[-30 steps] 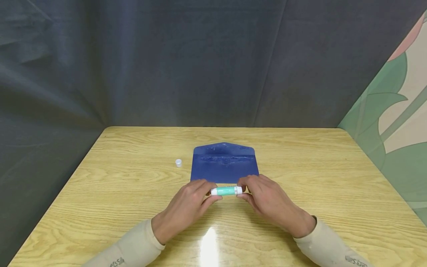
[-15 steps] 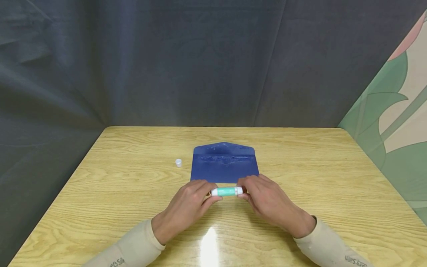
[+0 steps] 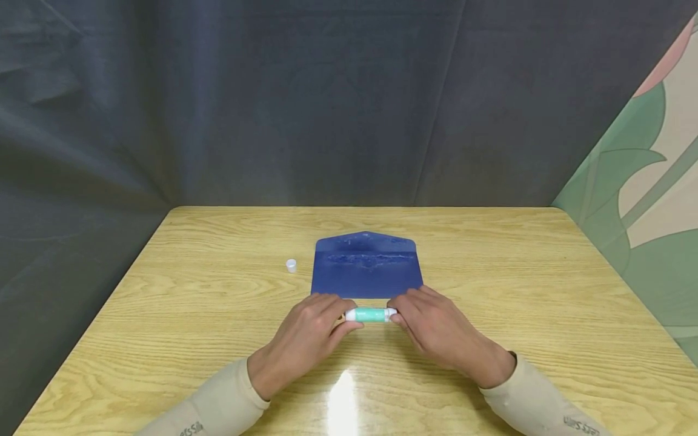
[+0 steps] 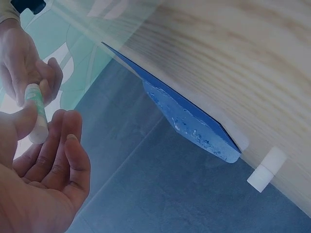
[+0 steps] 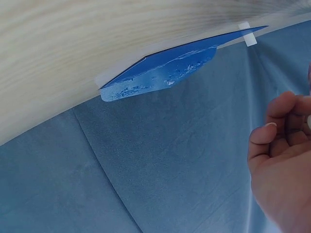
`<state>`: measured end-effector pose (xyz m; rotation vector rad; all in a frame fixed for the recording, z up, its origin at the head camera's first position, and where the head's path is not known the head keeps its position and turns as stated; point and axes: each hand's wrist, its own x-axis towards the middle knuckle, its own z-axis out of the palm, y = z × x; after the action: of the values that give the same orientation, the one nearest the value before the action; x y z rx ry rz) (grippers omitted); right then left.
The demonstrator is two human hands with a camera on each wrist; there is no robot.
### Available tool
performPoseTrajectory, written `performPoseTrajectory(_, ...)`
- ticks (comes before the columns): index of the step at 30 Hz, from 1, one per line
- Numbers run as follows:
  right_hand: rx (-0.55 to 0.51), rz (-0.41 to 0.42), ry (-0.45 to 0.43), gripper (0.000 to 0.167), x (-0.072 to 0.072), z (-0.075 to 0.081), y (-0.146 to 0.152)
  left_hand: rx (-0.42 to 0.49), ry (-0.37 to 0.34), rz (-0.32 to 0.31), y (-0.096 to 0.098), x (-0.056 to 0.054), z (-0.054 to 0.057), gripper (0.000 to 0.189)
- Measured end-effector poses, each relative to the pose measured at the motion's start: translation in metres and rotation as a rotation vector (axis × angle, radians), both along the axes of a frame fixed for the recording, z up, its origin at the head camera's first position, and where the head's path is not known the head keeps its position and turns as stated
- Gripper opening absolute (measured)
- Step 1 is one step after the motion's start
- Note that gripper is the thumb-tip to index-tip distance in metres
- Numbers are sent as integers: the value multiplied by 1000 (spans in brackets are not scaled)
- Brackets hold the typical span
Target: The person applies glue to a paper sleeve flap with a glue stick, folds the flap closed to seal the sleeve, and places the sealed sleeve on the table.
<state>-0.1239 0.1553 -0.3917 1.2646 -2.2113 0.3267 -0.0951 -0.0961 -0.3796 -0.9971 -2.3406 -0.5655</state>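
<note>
Between both hands, just in front of the envelope, is a white and green glue stick [image 3: 371,315], held level. My left hand [image 3: 308,327] pinches its left end between thumb and fingers. At the other end, my right hand [image 3: 436,324] grips the stick with thumb and curled fingers. The left wrist view shows the glue stick [image 4: 38,114] spanning the two hands. A blue envelope [image 3: 366,275] lies with its flap open toward the back, whitish smears along the flap and fold. In the right wrist view, the right hand [image 5: 286,150] appears at the edge, most of the stick out of frame.
A small white cap [image 3: 291,266] stands on the wooden table [image 3: 218,290], left of the envelope. Dark cloth [image 3: 316,109] hangs behind the table and along its left side. A wall with a leaf pattern [image 3: 643,200] borders the right.
My right thumb and fingers have shifted at the right end of the glue stick, curling closer round it. The left hand, envelope and cap stay where they were.
</note>
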Motion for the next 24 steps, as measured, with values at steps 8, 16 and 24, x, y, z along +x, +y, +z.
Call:
performPoseTrajectory(8, 14, 0, -12, 44, 1, 0, 0, -18, 0, 4, 1, 1, 1, 22)
performPoseTrajectory(16, -20, -1, -52, 41, 1, 1, 1, -27, 21, 20, 0, 0, 2, 22)
performPoseTrajectory(24, -49, -23, -140, 26, 3, 5, 2, -29, 45, 36, -1, -1, 2, 23)
